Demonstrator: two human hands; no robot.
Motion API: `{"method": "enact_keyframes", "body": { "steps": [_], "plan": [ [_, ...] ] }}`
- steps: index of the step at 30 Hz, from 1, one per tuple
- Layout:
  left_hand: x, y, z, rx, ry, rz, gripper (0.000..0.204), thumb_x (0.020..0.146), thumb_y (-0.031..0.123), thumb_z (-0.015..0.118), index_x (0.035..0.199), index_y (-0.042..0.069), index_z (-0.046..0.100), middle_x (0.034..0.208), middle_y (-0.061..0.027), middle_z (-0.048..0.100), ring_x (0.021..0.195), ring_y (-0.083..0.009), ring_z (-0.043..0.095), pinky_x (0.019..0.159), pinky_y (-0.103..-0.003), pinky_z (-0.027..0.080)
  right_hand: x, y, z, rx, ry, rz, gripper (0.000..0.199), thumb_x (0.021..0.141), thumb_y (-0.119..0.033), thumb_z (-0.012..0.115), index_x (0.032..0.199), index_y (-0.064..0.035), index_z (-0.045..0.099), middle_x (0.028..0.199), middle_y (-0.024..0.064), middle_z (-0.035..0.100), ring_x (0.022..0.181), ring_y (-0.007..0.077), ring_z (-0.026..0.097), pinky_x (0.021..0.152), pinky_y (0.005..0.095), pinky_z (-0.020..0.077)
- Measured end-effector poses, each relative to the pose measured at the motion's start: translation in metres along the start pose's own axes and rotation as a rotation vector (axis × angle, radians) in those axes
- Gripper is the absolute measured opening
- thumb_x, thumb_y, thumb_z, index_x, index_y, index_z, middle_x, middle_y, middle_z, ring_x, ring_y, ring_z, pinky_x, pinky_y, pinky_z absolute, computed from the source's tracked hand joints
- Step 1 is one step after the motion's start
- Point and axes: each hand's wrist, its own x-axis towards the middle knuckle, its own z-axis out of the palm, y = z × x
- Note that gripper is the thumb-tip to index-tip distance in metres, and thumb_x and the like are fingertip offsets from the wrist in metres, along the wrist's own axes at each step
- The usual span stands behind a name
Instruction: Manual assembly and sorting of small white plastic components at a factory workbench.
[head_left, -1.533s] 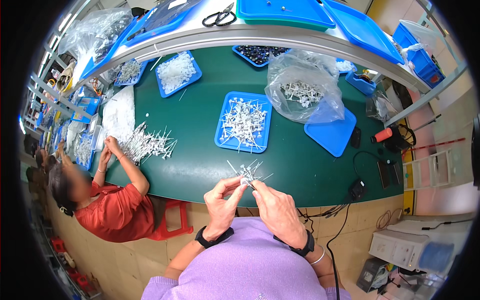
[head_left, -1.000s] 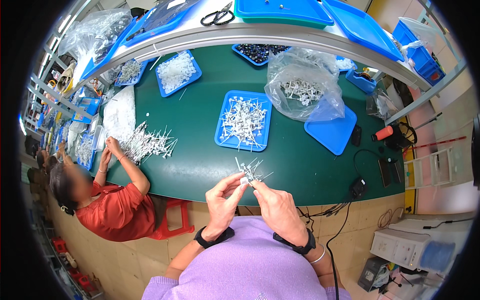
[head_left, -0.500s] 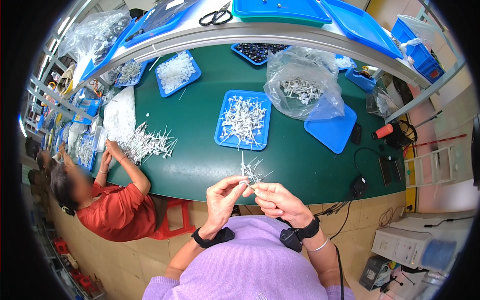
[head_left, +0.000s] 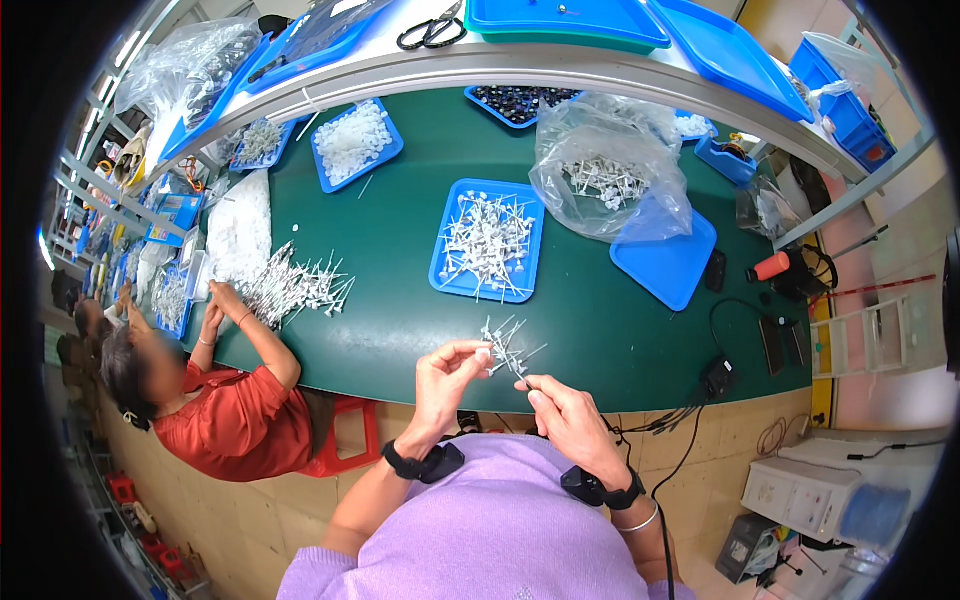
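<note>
1. The person's left hand (head_left: 447, 375) is raised over the near edge of the green table (head_left: 400, 260), fingers curled and pinched on a small bunch of thin white sticks (head_left: 508, 345) that fan upward and to the right.
2. The right hand (head_left: 565, 420) sits just beside and below the bunch, thumb and forefinger closed near its lower end. Whether they grip one stick or only touch the bunch is too small to tell.
3. Both wrists wear dark bands, and the purple sleeves hide the forearms.
4. Beyond the hands, a blue tray (head_left: 447, 280) holds a loose heap of the same white sticks; the single pieces blur together.
5. To its right, a clear plastic bag (head_left: 610, 165) lies partly over a blue lid (head_left: 670, 265). It holds more sticks, dimmed by the creased plastic.
6. A second blue tray (head_left: 325, 175) farther back holds small white pieces whose shape cannot be made out.
7. At the left, another person in a red shirt (head_left: 235, 420) has both hands by a pile of white sticks (head_left: 290, 285) on the table; the picture's dark rim cuts off the things behind them.
8. Scissors (head_left: 432, 30) lie on the upper shelf, near the top edge.
9. A black cable box (head_left: 718, 378) rests near the table's right front corner.
</note>
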Motion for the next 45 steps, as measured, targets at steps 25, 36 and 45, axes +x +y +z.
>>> {"method": "enact_keyframes", "body": {
  "steps": [25, 36, 45],
  "plan": [
    [0.135, -0.168, -0.030, 1.286, 0.157, -0.003, 0.031, 0.079, 0.036, 0.072, 0.076, 0.005, 0.073, 0.069, -0.0165, 0.068, 0.069, -0.0343, 0.068, 0.066, -0.043, 0.053, -0.008, 0.049, 0.007, -0.056, 0.073, 0.095, 0.022, 0.097, -0.009, 0.051, 0.111, 0.0005, 0.063, 0.062, 0.0009, 0.053, 0.053, 0.0064, 0.051, 0.052, 0.0243, 0.0425],
    [0.120, -0.147, -0.034, 0.998, 0.229, 0.024, 0.027, 0.075, 0.028, 0.074, 0.077, 0.002, 0.071, 0.071, -0.0192, 0.068, 0.067, -0.0341, 0.068, 0.063, -0.043, 0.053, -0.001, 0.033, 0.003, -0.060, 0.036, 0.053, 0.023, 0.098, -0.012, 0.050, 0.113, 0.0002, 0.063, 0.062, 0.0010, 0.054, 0.054, 0.0062, 0.051, 0.051, 0.0247, 0.0418],
    [0.000, 0.011, -0.029, 0.194, -0.008, 0.046, 0.006, 0.087, 0.005, 0.069, 0.089, -0.001, 0.068, 0.076, -0.0032, 0.069, 0.066, -0.0059, 0.063, 0.055, -0.018, 0.047, 0.024, -0.010, 0.016, -0.263, 0.133, -0.254, 0.025, 0.092, -0.012, 0.059, 0.116, -0.0063, 0.063, 0.081, 0.0166, 0.067, 0.070, 0.0349, 0.066, 0.062, 0.0413, 0.0508]
  ]
}}
